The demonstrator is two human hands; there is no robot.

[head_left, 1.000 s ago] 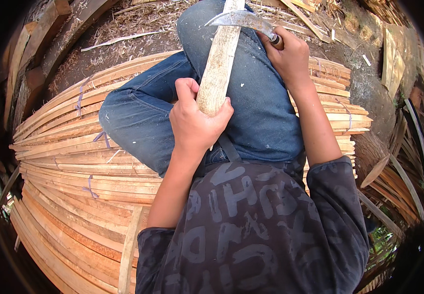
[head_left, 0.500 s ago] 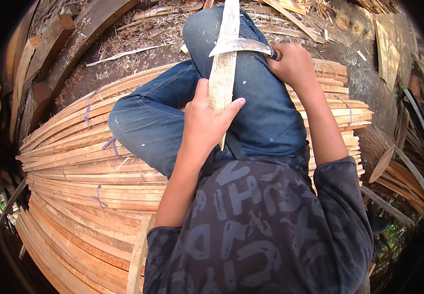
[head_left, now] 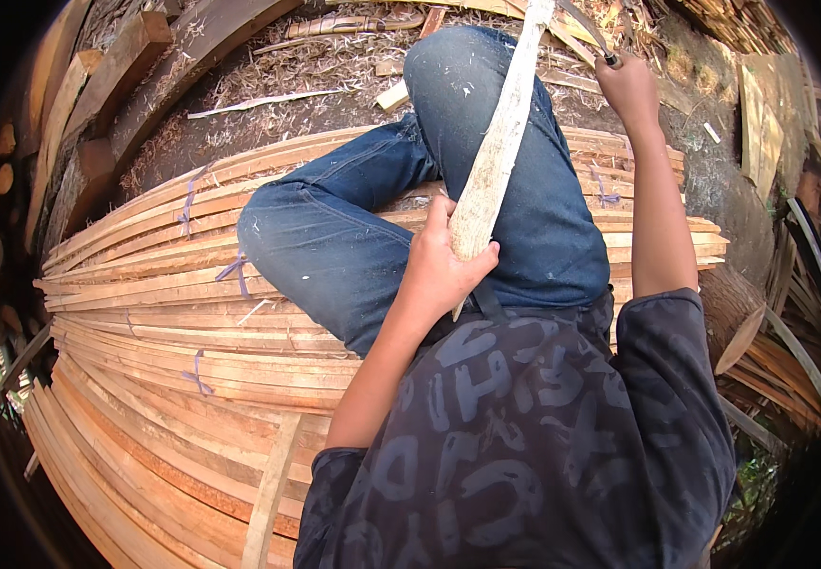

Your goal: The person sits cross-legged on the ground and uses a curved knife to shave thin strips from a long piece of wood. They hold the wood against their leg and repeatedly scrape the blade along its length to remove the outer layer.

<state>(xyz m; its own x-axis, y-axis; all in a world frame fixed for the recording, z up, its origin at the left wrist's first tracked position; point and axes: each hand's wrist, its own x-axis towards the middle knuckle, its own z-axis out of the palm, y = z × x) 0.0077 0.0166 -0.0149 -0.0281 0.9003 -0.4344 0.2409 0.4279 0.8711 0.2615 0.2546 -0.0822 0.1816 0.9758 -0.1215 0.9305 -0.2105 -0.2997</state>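
Note:
A pale, rough strip of wood (head_left: 505, 142) slants across my raised knee, its near end close to my waist. My left hand (head_left: 443, 261) is closed round the lower part of the strip, thumb on the right side. At the far right my right hand (head_left: 630, 90) grips the dark handle of a curved-bladed knife (head_left: 589, 27). The blade reaches up and left toward the strip's far end, partly cut off by the top of the picture. Whether it touches the wood I cannot tell.
I sit on bundled wooden slats (head_left: 164, 322) bound with purple ties (head_left: 236, 272). Shavings (head_left: 268, 90) litter the ground ahead. Thick curved timbers (head_left: 159, 90) stand at the far left. A cut log (head_left: 740, 339) and loose strips (head_left: 794, 365) lie on the right.
The knife has moved from across the strip up and right to its far end. My right arm has stretched forward. The strip now slants rightward, and my left hand has shifted right and nearer.

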